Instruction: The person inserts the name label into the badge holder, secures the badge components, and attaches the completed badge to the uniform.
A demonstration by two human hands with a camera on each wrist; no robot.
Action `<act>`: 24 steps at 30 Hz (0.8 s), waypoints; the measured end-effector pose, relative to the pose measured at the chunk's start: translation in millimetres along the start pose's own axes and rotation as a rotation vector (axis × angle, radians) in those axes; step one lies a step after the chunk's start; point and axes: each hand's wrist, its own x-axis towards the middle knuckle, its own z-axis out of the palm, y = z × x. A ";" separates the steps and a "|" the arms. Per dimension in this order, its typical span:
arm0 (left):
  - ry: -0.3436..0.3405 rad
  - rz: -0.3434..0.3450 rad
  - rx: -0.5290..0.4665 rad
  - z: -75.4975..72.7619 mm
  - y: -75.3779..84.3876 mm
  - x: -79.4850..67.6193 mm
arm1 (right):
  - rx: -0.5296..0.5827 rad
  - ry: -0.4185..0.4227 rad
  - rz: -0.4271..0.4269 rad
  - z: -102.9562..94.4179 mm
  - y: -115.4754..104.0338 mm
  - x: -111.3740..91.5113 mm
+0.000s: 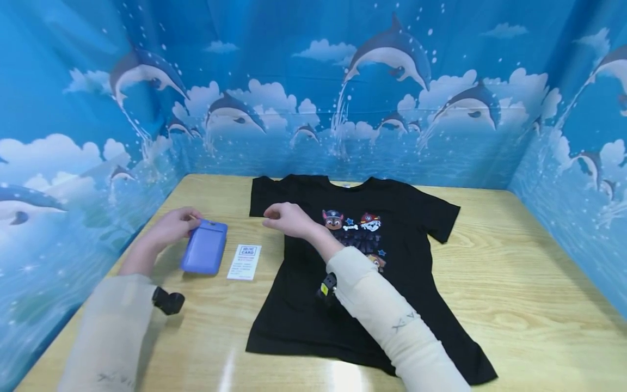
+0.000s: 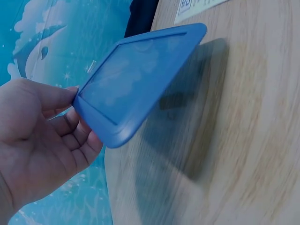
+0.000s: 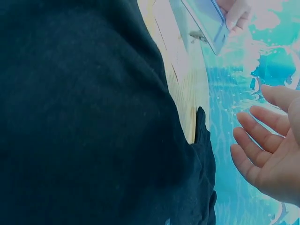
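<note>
A blue-violet ID card holder [image 1: 204, 248] is pinched at its top corner between the thumb and fingers of my left hand [image 1: 177, 224]. The left wrist view shows the holder [image 2: 136, 79] tilted above the wood, its shadow falling below, with a clear window framed in blue. Just right of it in the head view lies a white printed card [image 1: 244, 262] marked ID/IC CARD. My right hand [image 1: 290, 219] hovers over the left side of a black T-shirt [image 1: 313, 305], fingers relaxed and holding nothing. In the right wrist view the right hand's fingers [image 3: 255, 145] are spread apart.
The T-shirt lies spread on a light wooden table [image 1: 490, 283], cartoon dog prints on its chest. A blue curtain [image 1: 284, 65] with dolphins and clouds encloses the table at the back and sides. Each wrist wears a small black camera [image 1: 168, 301].
</note>
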 end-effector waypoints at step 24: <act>0.026 0.083 -0.083 12.1 31.0 2.3 | 0.026 0.108 0.032 23.9 -20.7 13.4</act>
